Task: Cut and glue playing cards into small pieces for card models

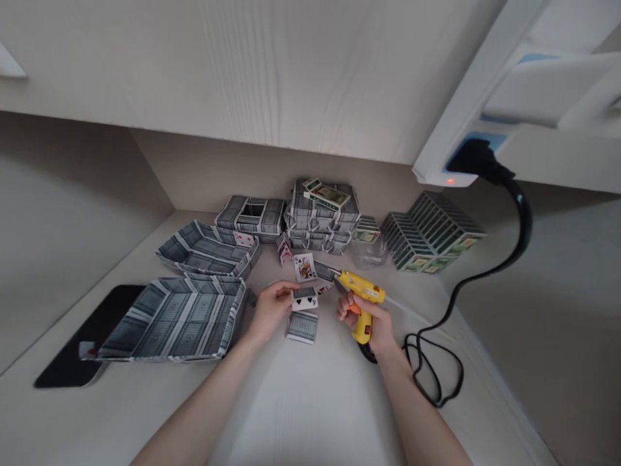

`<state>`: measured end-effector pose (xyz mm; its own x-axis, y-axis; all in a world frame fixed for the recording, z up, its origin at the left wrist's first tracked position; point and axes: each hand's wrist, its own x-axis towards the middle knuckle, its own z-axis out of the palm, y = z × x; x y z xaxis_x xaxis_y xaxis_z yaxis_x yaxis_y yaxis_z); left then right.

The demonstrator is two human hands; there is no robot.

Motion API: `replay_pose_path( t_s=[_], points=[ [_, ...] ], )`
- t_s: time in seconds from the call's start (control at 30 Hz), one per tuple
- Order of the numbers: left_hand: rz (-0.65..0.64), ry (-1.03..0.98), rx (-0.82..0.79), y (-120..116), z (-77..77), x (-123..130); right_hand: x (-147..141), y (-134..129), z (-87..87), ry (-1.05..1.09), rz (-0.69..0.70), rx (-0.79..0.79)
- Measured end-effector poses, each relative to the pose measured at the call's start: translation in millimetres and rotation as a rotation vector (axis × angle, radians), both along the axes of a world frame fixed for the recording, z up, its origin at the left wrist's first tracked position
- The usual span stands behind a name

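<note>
Pinched in my left hand (272,309) is a folded playing card (305,302), its spade face partly showing. My right hand (371,320) is wrapped round the handle of a yellow hot glue gun (361,288), fingers at its orange trigger. The gun's nozzle points left, near a patterned card back (324,270) on the table. Just below the held card lies a grey patterned card piece (302,327). A face card (305,267) lies beyond my left hand, and a folded card with red print (284,250) stands beside it.
Two open trays made of cards (177,317) (208,248) sit at left, one over a black mat (104,317). Card-built boxes (320,217) stand at the back, card packs (431,233) at right. A black cord (460,285) runs from a power strip (458,152) overhead.
</note>
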<state>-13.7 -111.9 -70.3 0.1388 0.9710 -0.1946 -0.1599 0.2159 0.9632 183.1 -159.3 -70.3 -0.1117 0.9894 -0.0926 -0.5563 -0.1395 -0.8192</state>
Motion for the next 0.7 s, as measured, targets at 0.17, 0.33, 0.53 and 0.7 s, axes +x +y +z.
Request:
replay_pose_path(
  t_s=[0.17, 0.33, 0.53, 0.7],
  points=[
    [0.014, 0.081, 0.017, 2.5, -10.9, 1.7, 0.4, -1.9, 1.9, -0.078, 0.006, 0.015],
    [0.097, 0.477, 0.27, 8.0, -21.9, -2.9, -5.2, -3.1, 6.7, -0.19, 0.0, -0.038],
    [0.1, 0.748, 0.421, 7.2, -23.3, -6.6, -17.0, -3.6, 4.7, -0.293, -0.047, -0.149],
    [0.084, 0.834, 0.496, 2.7, -18.6, -5.4, -19.0, -2.5, -2.5, -0.356, -0.021, -0.12]
  ],
)
